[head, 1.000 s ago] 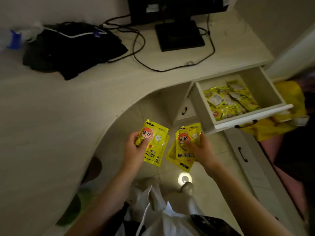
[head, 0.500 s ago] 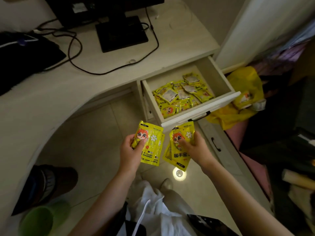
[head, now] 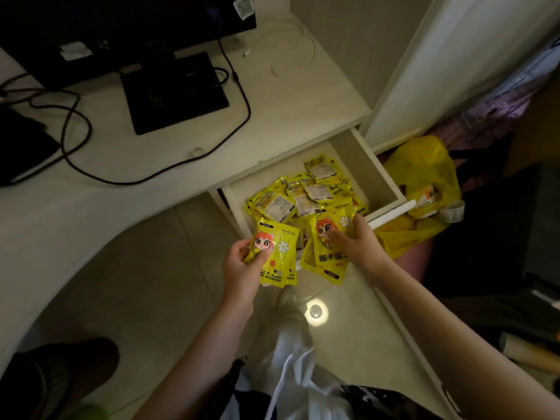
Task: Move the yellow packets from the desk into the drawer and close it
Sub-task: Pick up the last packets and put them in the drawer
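Both hands now closer to the drawer [head: 391,189] than half a second back; right-hand bundle now overlaps its front edge instead of hanging short of it.

Left hand [head: 242,268]: thumb and curled fingers pinching a small stack of yellow packets [head: 277,256], held upright, printed face toward camera. Stack sits at the fingertips, just short of the drawer front, over the floor.

Right hand [head: 356,241]: fingers wrapped round a second bundle of packets [head: 328,247], at least two, fanned below the palm. Top of bundle just ahead of the fingertips, over the drawer's near edge.

Progress, judged: well along. Heap of packets in the drawer [head: 306,195] lies directly beyond both hands, loose and overlapping, some face down. No yellow packets seen on the visible part of desk [head: 272,122], beyond and left of the hands; far left of the surface out of view, so cannot confirm it is cleared. Left to do: release both handfuls into the drawer, then push it shut. Drawer stands pulled fully out.

Packet appearance: glossy yellow foil pouches, cartoon red-haired figure, white flower, "HAND WARMER" printed low on the face. Flat, thin, likely slippery when stacked.
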The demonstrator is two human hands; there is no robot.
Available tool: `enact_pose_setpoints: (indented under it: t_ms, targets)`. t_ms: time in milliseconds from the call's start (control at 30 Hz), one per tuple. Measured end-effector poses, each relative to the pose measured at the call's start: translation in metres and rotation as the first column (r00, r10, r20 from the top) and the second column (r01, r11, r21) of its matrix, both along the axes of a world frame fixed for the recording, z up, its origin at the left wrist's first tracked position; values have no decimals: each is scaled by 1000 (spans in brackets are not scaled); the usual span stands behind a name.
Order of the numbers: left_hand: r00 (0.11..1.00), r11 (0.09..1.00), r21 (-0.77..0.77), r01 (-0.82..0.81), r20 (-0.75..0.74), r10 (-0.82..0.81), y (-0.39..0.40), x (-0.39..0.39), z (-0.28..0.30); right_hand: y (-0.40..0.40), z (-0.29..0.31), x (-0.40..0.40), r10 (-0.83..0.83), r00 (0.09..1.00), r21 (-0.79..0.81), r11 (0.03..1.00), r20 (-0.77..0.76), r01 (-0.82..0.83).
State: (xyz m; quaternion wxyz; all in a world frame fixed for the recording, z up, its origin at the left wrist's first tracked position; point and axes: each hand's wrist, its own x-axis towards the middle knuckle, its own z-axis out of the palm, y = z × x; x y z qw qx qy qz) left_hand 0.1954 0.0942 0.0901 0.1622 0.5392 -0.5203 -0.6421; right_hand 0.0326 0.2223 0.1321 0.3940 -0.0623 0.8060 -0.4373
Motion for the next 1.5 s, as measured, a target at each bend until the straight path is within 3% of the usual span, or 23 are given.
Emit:
enact_pose_setpoints:
  t_ms: [300,500,833,1200,1500]
  targets:
    - [997,997,79,-14,72,8,-39,-75,-24,-50,-14,-84,137,990,125,983,-13,-135]
    - [974,957,262,-125,215,68,-34,-106,-55,-74,-38,-120,299,954,268,923,-41,-277]
    - [902,954,141,-264,386,193,-13,-141,-78,-88,-81,-166,543,839,263,806,28,-530]
    - [885,985,64,-161,450,116,-3,-158,-108,-88,-132,-180,688,722,301,674,76,-674]
    - [810,996,24,-92,584,61,-9,-142,-110,-72,-143,-199,699,715,394,652,21,-648]
